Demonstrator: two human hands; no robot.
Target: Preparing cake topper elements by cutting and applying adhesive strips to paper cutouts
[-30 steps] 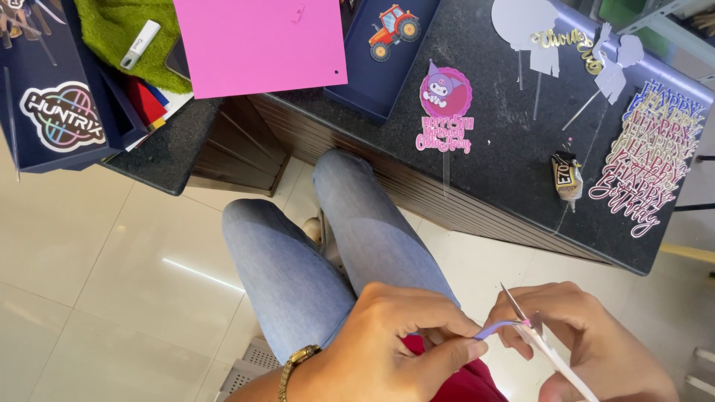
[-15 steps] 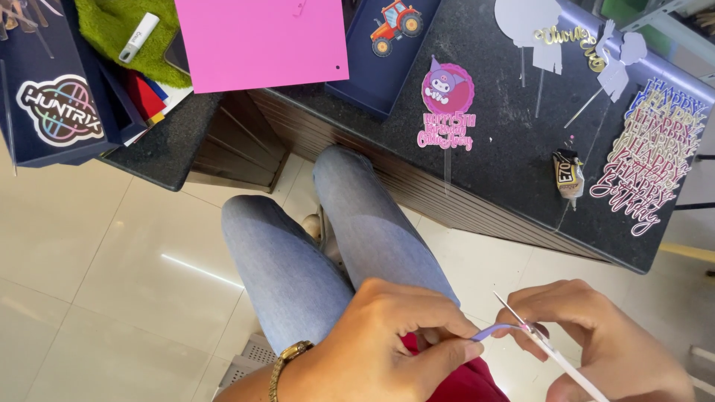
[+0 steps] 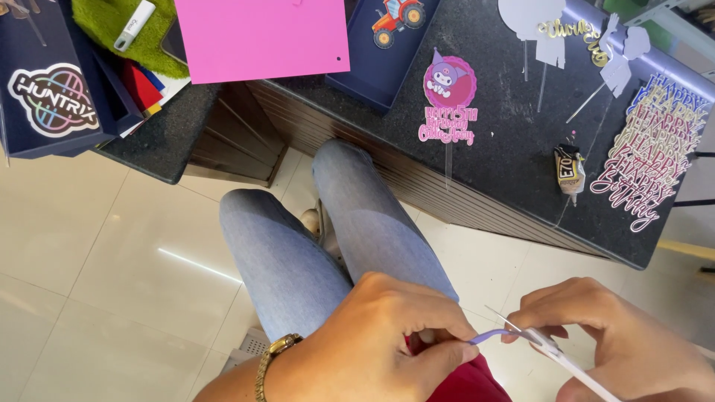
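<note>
My left hand [image 3: 387,335], with a gold watch on the wrist, pinches one end of a small purple strip [image 3: 488,336] at the bottom of the head view, over my lap. My right hand [image 3: 618,342] grips a thin white stick [image 3: 566,362] with a pointed metal tip, and that tip meets the strip's other end. Both hands hover above my blue-jeaned knees [image 3: 328,238], in front of a dark counter [image 3: 521,186].
On the counter lie a pink paper sheet [image 3: 261,33], a pink cartoon cake topper [image 3: 449,97], a stack of cut-out lettering toppers [image 3: 655,156], a small glue tube [image 3: 570,171], white and gold toppers [image 3: 566,30] and navy boxes [image 3: 48,97]. Cream floor tiles lie to the left.
Both hands have stayed together on the purple strip, with the stick's tip shifting slightly. The view has drifted a little.
</note>
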